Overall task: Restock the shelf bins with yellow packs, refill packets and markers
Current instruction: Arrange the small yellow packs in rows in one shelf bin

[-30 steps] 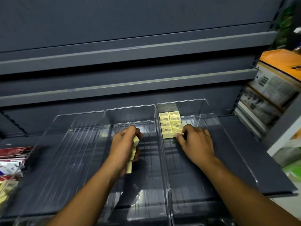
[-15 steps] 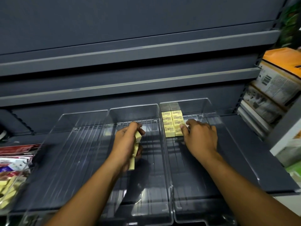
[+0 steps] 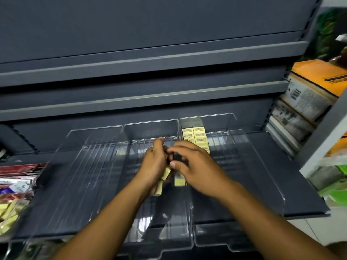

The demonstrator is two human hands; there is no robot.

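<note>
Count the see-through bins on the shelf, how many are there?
3, side by side: left bin, middle bin, and right bin with yellow packs at its back. A fourth may be cut off at far left.

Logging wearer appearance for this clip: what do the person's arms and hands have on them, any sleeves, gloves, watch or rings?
Nothing worn shows. The left forearm and right forearm are bare to the frame edge, with no sleeves in view. The left hand and right hand are ungloved; no watch, band or ring is visible.
</note>
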